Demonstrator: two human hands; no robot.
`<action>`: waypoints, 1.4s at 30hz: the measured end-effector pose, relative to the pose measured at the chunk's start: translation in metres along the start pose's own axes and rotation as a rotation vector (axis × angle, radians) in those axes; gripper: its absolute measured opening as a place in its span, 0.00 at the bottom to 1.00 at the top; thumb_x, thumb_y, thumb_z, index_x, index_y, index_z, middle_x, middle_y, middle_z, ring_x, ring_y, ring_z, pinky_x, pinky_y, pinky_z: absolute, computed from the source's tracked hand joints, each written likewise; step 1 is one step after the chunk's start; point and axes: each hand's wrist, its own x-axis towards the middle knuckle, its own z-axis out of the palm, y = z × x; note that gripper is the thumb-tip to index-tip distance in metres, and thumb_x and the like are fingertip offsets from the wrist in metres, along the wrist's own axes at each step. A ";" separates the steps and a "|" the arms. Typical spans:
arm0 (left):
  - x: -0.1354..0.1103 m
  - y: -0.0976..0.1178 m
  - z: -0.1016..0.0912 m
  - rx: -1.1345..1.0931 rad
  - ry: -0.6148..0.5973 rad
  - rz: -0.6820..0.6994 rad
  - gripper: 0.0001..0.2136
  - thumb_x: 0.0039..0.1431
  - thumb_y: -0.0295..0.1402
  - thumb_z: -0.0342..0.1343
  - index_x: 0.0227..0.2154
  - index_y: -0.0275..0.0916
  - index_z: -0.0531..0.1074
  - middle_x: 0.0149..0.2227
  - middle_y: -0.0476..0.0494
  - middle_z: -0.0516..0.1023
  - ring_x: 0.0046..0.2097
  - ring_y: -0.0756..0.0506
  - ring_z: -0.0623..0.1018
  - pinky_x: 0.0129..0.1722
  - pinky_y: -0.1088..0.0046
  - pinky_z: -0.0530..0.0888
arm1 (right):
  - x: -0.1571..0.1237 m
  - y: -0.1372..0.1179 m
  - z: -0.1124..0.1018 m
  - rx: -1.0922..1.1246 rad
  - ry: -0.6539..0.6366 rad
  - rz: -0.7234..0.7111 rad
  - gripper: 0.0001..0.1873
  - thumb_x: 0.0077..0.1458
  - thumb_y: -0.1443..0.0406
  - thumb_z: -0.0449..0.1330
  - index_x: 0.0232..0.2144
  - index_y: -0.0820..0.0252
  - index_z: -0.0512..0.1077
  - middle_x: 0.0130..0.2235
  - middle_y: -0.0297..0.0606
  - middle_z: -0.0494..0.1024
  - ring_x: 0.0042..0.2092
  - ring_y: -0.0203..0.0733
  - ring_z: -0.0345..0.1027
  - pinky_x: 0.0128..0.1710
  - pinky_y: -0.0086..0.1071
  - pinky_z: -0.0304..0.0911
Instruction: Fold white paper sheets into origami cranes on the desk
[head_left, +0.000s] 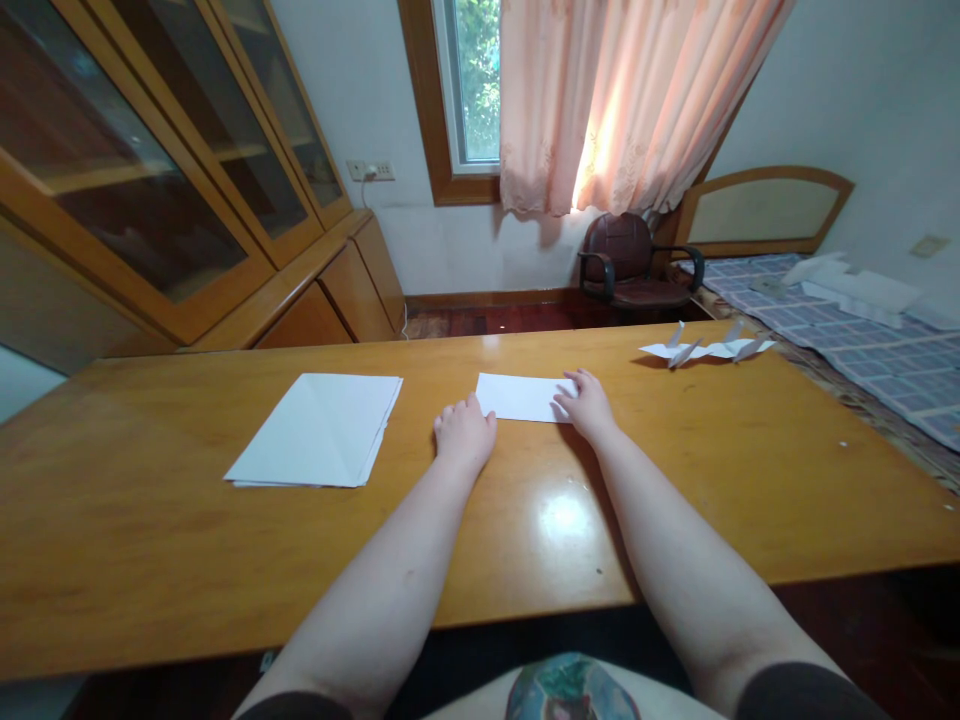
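Note:
A white sheet of paper (522, 398), folded to a narrow rectangle, lies across the table in front of me. At its near left corner is my left hand (465, 436), closed, with the thumb and fingertips on the paper. The right end is gripped by my right hand (588, 404), its fingertips over the edge and slightly apart. The palms hide both ends of the sheet. To the left rests a stack of white paper squares (319, 430), with a diagonal crease on the top one. Folded paper cranes (705, 348) stand at the far right of the table.
The wooden table (150, 560) runs wide across the view. Beyond it are a brown armchair (626, 260), a pink curtain (622, 100) and a glass-door cabinet (225, 200). At the right is a bed (885, 350) with white items on it.

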 end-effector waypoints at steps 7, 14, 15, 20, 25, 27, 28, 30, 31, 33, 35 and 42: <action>0.005 -0.005 0.010 -0.059 -0.093 0.099 0.32 0.56 0.51 0.49 0.59 0.38 0.60 0.61 0.29 0.61 0.61 0.30 0.60 0.57 0.51 0.58 | 0.006 0.009 0.000 0.439 0.054 0.299 0.32 0.49 0.63 0.60 0.57 0.60 0.61 0.51 0.50 0.70 0.48 0.50 0.70 0.43 0.41 0.72; 0.007 -0.003 0.024 -0.093 -0.186 0.388 0.42 0.51 0.56 0.53 0.65 0.41 0.50 0.68 0.35 0.44 0.68 0.32 0.42 0.62 0.45 0.39 | -0.006 -0.011 -0.005 0.725 -0.124 0.432 0.33 0.47 0.69 0.60 0.56 0.67 0.58 0.48 0.53 0.74 0.44 0.49 0.73 0.42 0.40 0.71; 0.007 -0.002 0.023 -0.115 -0.177 0.425 0.40 0.52 0.53 0.54 0.65 0.41 0.51 0.68 0.36 0.45 0.68 0.33 0.43 0.63 0.46 0.39 | -0.008 -0.015 -0.006 0.771 -0.166 0.442 0.32 0.47 0.69 0.59 0.55 0.68 0.59 0.46 0.53 0.76 0.43 0.48 0.74 0.42 0.40 0.71; 0.009 -0.004 0.012 -0.341 -0.070 0.402 0.23 0.60 0.27 0.46 0.59 0.44 0.63 0.61 0.44 0.64 0.63 0.43 0.62 0.64 0.59 0.50 | -0.011 -0.023 -0.013 0.920 -0.300 0.293 0.20 0.56 0.57 0.55 0.47 0.62 0.67 0.45 0.48 0.77 0.46 0.47 0.72 0.43 0.40 0.70; 0.013 -0.005 0.012 -0.996 0.105 0.176 0.14 0.63 0.33 0.48 0.46 0.40 0.75 0.50 0.43 0.76 0.55 0.42 0.72 0.56 0.66 0.67 | -0.007 -0.020 -0.009 0.800 -0.182 0.148 0.24 0.57 0.52 0.52 0.51 0.57 0.65 0.55 0.47 0.70 0.50 0.45 0.70 0.44 0.38 0.68; 0.014 0.000 0.017 -1.315 0.119 0.008 0.12 0.61 0.35 0.52 0.41 0.36 0.76 0.47 0.39 0.78 0.53 0.40 0.74 0.54 0.64 0.69 | -0.008 -0.020 -0.005 0.736 -0.182 0.099 0.26 0.52 0.54 0.57 0.53 0.56 0.64 0.57 0.45 0.68 0.49 0.44 0.69 0.45 0.37 0.68; 0.014 0.004 0.020 -1.494 0.084 -0.074 0.12 0.60 0.36 0.54 0.42 0.35 0.75 0.47 0.38 0.78 0.52 0.40 0.75 0.52 0.63 0.71 | -0.010 -0.021 -0.003 0.720 -0.212 0.076 0.27 0.51 0.54 0.59 0.52 0.57 0.65 0.55 0.45 0.70 0.48 0.44 0.70 0.44 0.36 0.67; 0.013 0.012 0.025 -1.810 -0.019 -0.179 0.12 0.59 0.34 0.55 0.43 0.35 0.73 0.46 0.37 0.78 0.49 0.41 0.77 0.49 0.62 0.73 | -0.013 -0.022 0.000 0.706 -0.255 0.054 0.25 0.48 0.54 0.60 0.47 0.59 0.69 0.48 0.44 0.75 0.44 0.43 0.71 0.42 0.35 0.67; 0.012 0.016 0.026 -1.904 -0.073 -0.195 0.11 0.59 0.33 0.56 0.43 0.34 0.73 0.46 0.37 0.78 0.49 0.41 0.77 0.49 0.62 0.74 | -0.014 -0.022 0.001 0.706 -0.255 0.056 0.23 0.47 0.54 0.61 0.43 0.61 0.71 0.43 0.42 0.77 0.41 0.42 0.71 0.41 0.34 0.67; 0.011 0.021 0.026 -2.000 -0.140 -0.192 0.11 0.57 0.31 0.58 0.42 0.34 0.73 0.45 0.37 0.79 0.48 0.41 0.78 0.49 0.61 0.74 | -0.015 -0.022 0.000 0.704 -0.234 0.071 0.19 0.45 0.54 0.63 0.35 0.62 0.73 0.35 0.38 0.78 0.36 0.40 0.70 0.38 0.32 0.66; 0.011 0.022 0.025 -2.042 -0.167 -0.174 0.11 0.55 0.29 0.59 0.41 0.34 0.73 0.45 0.37 0.79 0.49 0.41 0.77 0.50 0.61 0.73 | -0.014 -0.020 -0.002 0.694 -0.214 0.076 0.16 0.44 0.55 0.63 0.31 0.63 0.72 0.30 0.36 0.76 0.31 0.37 0.68 0.35 0.31 0.64; 0.028 -0.001 0.018 -2.037 -0.009 -0.230 0.11 0.58 0.33 0.56 0.44 0.38 0.70 0.46 0.40 0.78 0.49 0.45 0.77 0.49 0.64 0.74 | -0.011 -0.019 -0.009 0.600 -0.204 0.088 0.15 0.43 0.56 0.63 0.29 0.63 0.73 0.26 0.35 0.75 0.28 0.37 0.66 0.30 0.29 0.62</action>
